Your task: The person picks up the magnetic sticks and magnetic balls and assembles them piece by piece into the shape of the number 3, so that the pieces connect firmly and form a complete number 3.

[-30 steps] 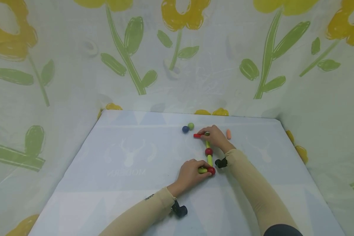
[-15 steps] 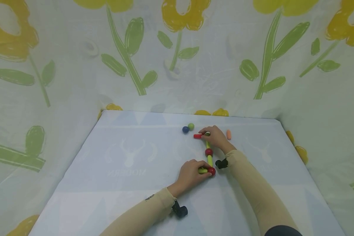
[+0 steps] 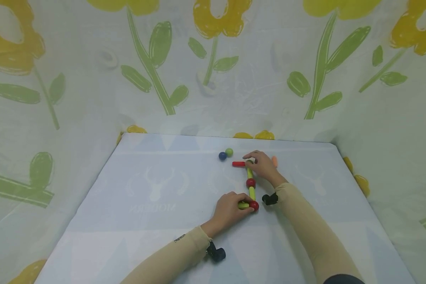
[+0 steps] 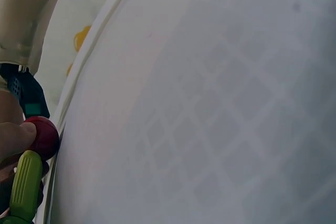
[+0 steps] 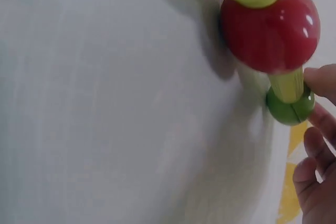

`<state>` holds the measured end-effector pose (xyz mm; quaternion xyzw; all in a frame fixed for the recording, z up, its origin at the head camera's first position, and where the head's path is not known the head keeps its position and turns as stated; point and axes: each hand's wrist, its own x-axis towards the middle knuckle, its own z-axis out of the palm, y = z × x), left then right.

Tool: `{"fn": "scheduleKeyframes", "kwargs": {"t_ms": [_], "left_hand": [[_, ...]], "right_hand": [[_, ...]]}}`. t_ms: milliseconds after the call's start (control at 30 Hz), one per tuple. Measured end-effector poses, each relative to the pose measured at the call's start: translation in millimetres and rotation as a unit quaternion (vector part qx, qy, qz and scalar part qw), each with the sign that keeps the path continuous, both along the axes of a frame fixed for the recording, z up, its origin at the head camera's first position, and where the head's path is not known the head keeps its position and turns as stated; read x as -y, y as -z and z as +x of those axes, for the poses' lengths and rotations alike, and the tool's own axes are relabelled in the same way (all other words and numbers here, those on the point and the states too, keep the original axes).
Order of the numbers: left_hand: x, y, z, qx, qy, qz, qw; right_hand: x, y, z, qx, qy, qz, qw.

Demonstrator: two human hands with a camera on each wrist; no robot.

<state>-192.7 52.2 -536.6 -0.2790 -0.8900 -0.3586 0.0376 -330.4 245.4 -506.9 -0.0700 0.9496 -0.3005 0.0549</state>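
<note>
A jointed chain of magnetic balls and rods lies on the table. My left hand (image 3: 230,207) pinches the red ball (image 3: 254,206) at its near corner, beside a yellow-green rod (image 4: 26,184). From that corner a yellow-green rod (image 3: 252,193) leads to a second red ball (image 3: 250,183). Another yellow-green rod (image 5: 287,86) joins this to a green ball (image 5: 290,109) at the far end. My right hand (image 3: 264,165) is at the green ball, thumb touching or very near it, index finger stretched out past it. A red rod (image 3: 238,164) points left from there; its right end is hidden.
A blue ball (image 3: 222,156) and a light green ball (image 3: 229,152) lie close together left of the right hand. An orange rod (image 3: 275,161) lies behind that hand, partly covered. Flower-printed cloth (image 3: 252,94) surrounds the table.
My right hand has shifted slightly right and its fingers have come off the red rod, which shows more of its length. The left hand keeps its grip on the red ball.
</note>
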Motion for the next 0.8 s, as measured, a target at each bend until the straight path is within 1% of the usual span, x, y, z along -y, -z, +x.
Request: {"fn": "scheduleKeyframes", "kwargs": {"t_ms": [100,333,633,800], "left_hand": [[0.4,-1.2,0.3,0.003,-0.001,-0.001,1.0],[0.1,-2.3,1.0,0.014,-0.004,0.003,0.9999],[0.1,-2.8,1.3,0.016,-0.005,0.001,0.9999],[0.0,-3.0,0.8,0.017,-0.005,-0.003,0.9998]], "right_hand": [[-4.4,1.7,2.4,0.005,0.005,-0.008,0.9999],[-8.8,5.6,7.1,0.033,0.027,-0.031,0.9986],[-15.0,8.5,10.4,0.021,0.012,-0.055,0.9982],[-18.1,9.5,10.9,0.021,0.011,-0.073,0.997]]}}
